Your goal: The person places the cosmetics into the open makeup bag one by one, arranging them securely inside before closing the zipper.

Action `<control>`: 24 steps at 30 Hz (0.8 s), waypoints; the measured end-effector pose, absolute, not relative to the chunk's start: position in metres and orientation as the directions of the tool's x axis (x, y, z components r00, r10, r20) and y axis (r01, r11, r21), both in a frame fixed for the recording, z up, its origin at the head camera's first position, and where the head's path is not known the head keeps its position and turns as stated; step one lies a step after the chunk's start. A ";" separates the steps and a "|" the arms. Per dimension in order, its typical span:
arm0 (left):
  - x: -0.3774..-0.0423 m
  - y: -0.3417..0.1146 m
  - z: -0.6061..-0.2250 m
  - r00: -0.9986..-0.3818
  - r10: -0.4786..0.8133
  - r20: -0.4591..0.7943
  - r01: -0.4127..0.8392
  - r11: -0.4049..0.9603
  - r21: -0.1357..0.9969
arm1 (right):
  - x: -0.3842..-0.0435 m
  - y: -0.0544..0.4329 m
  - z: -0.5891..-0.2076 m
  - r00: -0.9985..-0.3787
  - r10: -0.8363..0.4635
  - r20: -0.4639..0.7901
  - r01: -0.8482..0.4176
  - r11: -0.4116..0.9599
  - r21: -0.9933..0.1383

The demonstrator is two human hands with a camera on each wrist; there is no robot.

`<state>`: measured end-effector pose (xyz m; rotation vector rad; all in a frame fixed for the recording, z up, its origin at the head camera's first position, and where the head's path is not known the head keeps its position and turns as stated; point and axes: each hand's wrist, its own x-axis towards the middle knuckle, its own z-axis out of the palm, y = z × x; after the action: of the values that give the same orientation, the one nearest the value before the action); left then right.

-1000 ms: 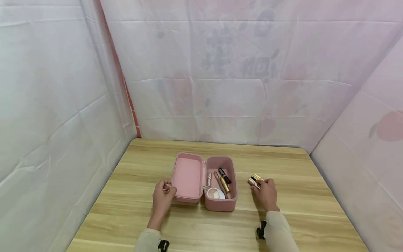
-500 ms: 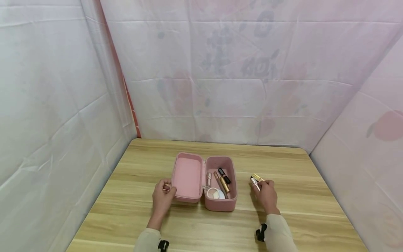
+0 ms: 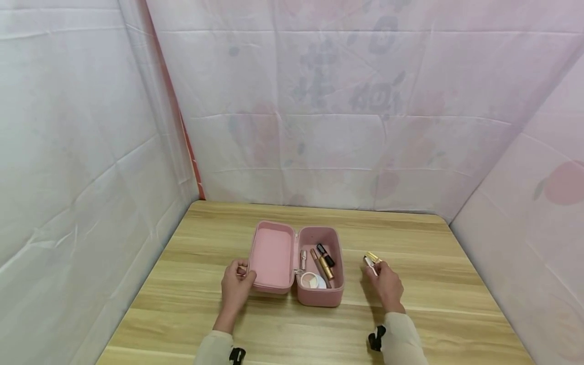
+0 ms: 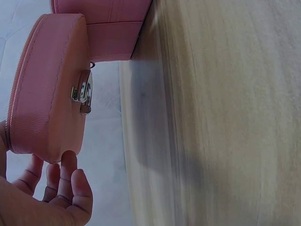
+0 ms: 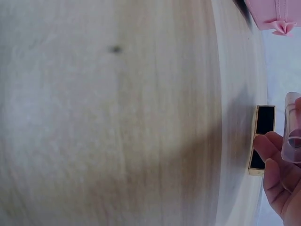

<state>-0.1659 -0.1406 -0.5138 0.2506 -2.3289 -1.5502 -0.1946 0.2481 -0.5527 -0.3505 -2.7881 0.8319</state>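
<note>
A pink cosmetic case (image 3: 319,299) lies open on the table, its lid (image 3: 272,256) folded out to the left. My left hand (image 3: 236,290) grips the lid's near left corner, thumb on the rim and fingers beneath, as the left wrist view shows. To the right of the case, my right hand (image 3: 388,288) pinches a clear-and-pinkish lipstick tube (image 5: 290,129). Just beyond it is a gold lipstick (image 3: 373,257), which shows black and gold sides in the right wrist view; my fingertips overlap it there, and I cannot tell if they touch.
Inside the case are a round powder compact (image 3: 309,280), a small pink tube (image 3: 303,259), a black tube (image 3: 325,254), a gold tube (image 3: 326,267) and a slim brown stick (image 3: 317,260). The wooden table (image 3: 292,334) is bordered by white cloth walls (image 3: 292,152).
The pinkish tube in my right hand has turned to a steeper angle, and that hand has shifted slightly. My left hand and the case stay put.
</note>
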 end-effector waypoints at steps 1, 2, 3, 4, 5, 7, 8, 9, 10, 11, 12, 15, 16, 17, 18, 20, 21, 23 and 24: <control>-0.166 -0.141 -0.513 -0.931 -0.323 0.173 0.038 0.386 0.922 | -0.194 0.248 -0.552 -0.951 0.283 0.126 0.168 0.813 -0.558; -0.166 -0.140 -0.513 -0.931 -0.321 0.173 0.040 0.380 0.924 | -0.194 0.247 -0.551 -0.952 0.281 0.119 0.171 0.814 -0.555; -0.166 -0.140 -0.512 -0.932 -0.320 0.172 0.042 0.375 0.926 | -0.194 0.246 -0.550 -0.955 0.275 0.110 0.172 0.816 -0.552; -0.165 -0.140 -0.512 -0.933 -0.318 0.170 0.042 0.370 0.928 | -0.193 0.245 -0.548 -0.956 0.272 0.105 0.173 0.818 -0.549; -0.165 -0.140 -0.512 -0.933 -0.319 0.166 0.041 0.365 0.930 | -0.192 0.244 -0.547 -0.957 0.271 0.102 0.175 0.820 -0.544; -0.165 -0.140 -0.512 -0.933 -0.317 0.167 0.044 0.361 0.932 | -0.190 0.241 -0.542 -0.958 0.266 0.108 0.170 0.829 -0.532; -0.165 -0.140 -0.513 -0.933 -0.318 0.169 0.045 0.362 0.931 | -0.190 0.239 -0.540 -0.958 0.262 0.114 0.165 0.834 -0.527; -0.165 -0.141 -0.513 -0.932 -0.320 0.171 0.045 0.364 0.930 | -0.189 0.236 -0.537 -0.957 0.260 0.126 0.159 0.838 -0.523; -0.165 -0.140 -0.513 -0.931 -0.321 0.172 0.046 0.365 0.930 | -0.188 0.234 -0.535 -0.955 0.263 0.139 0.155 0.839 -0.521; -0.165 -0.140 -0.513 -0.931 -0.321 0.176 0.048 0.370 0.928 | -0.187 0.231 -0.533 -0.953 0.264 0.150 0.152 0.842 -0.518; -0.165 -0.140 -0.513 -0.930 -0.322 0.176 0.047 0.371 0.927 | -0.186 0.229 -0.531 -0.951 0.266 0.159 0.150 0.843 -0.516; -0.164 -0.140 -0.512 -0.930 -0.324 0.172 0.040 0.376 0.926 | -0.185 0.222 -0.526 -0.945 0.286 0.161 0.166 0.840 -0.517; -0.164 -0.140 -0.512 -0.931 -0.323 0.170 0.038 0.378 0.925 | -0.184 0.220 -0.524 -0.942 0.295 0.160 0.174 0.837 -0.518; -0.164 -0.140 -0.512 -0.932 -0.321 0.168 0.036 0.379 0.925 | -0.184 0.217 -0.523 -0.939 0.304 0.160 0.183 0.836 -0.518; -0.165 -0.140 -0.511 -0.933 -0.321 0.165 0.034 0.377 0.926 | -0.184 0.215 -0.521 -0.935 0.315 0.162 0.191 0.834 -0.518; -0.165 -0.140 -0.511 -0.934 -0.317 0.166 0.035 0.381 0.924 | -0.184 0.210 -0.518 -0.925 0.335 0.177 0.200 0.828 -0.523; -0.165 -0.140 -0.511 -0.934 -0.316 0.167 0.036 0.381 0.924 | -0.184 0.208 -0.517 -0.921 0.344 0.184 0.203 0.826 -0.525; -0.165 -0.140 -0.511 -0.934 -0.315 0.170 0.039 0.383 0.923 | -0.184 0.204 -0.513 -0.911 0.362 0.197 0.210 0.819 -0.533; -0.165 -0.140 -0.511 -0.933 -0.316 0.173 0.041 0.384 0.922 | -0.184 0.202 -0.511 -0.907 0.371 0.201 0.215 0.817 -0.534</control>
<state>-0.1655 -0.1399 -0.5108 0.2406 -2.3277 -1.5642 -0.1839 0.2025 -0.5112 -0.4471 -2.7049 0.7445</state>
